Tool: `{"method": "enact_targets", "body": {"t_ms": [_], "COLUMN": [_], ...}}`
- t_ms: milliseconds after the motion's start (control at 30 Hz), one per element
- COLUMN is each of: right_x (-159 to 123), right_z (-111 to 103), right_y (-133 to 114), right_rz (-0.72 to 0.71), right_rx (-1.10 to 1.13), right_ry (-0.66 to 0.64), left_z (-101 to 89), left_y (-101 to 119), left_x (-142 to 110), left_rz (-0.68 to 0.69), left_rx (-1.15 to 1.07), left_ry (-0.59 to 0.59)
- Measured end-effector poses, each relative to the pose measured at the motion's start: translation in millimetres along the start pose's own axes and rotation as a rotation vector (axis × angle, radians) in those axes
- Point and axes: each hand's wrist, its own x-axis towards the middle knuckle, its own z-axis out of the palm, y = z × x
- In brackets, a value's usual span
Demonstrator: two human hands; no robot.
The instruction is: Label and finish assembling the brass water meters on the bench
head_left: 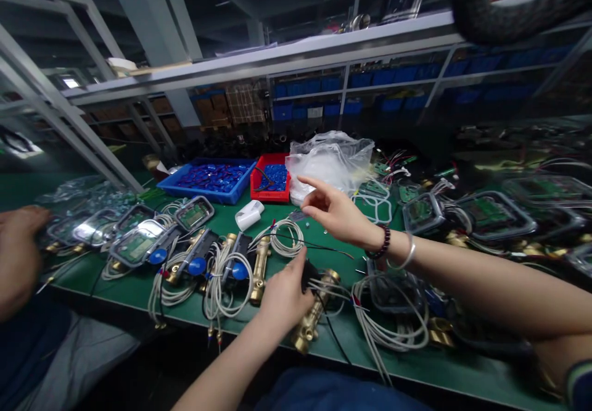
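Note:
My left hand (287, 292) is closed on the black housing (309, 273) of a brass flow meter (311, 319), which lies near the table's front edge. Grey cables run from the housing to the right, and the palm hides part of it. My right hand (333, 213) hovers over the table in front of a clear plastic bag (324, 164). Its index finger is stretched out, the other fingers are curled, and nothing shows in it. A coiled grey cable (287, 238) lies between the two hands and the white rolls (248, 215).
Several brass meters with blue caps (197, 266) and coiled cables line the left. A blue bin (208, 196) and a red bin (271, 197) of small blue parts stand behind. Clear-cased circuit boards (494, 213) crowd the right. Another person's hand (21, 244) is at far left.

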Motion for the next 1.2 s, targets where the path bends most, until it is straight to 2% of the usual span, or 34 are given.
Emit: {"method": "enact_targets", "body": {"t_ms": [133, 267, 367, 533, 767, 967, 1200], "right_x": [-18, -28, -31, -28, -16, -17, -19], "right_z": [-13, -17, -10, 13, 32, 36, 36], "right_y": [1, 6, 10, 11, 9, 12, 11], "right_rz": [0.163, 0.298, 0.368, 0.41, 0.318, 0.344, 0.325], "right_rx": [0.122, 0.302, 0.451, 0.506, 0.475, 0.427, 0.412], "right_ry": [-0.061, -0.116, -0.207, -0.389, -0.612, -0.619, -0.609], "left_z": [13.8, 23.8, 36.5, 57.1, 63.0, 68.3, 71.2], "left_y": [-16, -34, -49, -69, -74, -75, -76], "left_x": [-31, -49, -54, -59, -63, -70, -71], "left_rz": [0.169, 0.365, 0.397, 0.338, 0.299, 0.151, 0.152], "left_rx": [-0.111, -0.147, -0.188, -0.309, -0.367, -0.284, -0.29], "left_ry": [0.351, 0.725, 0.868, 0.912, 0.91, 0.791, 0.788]}}
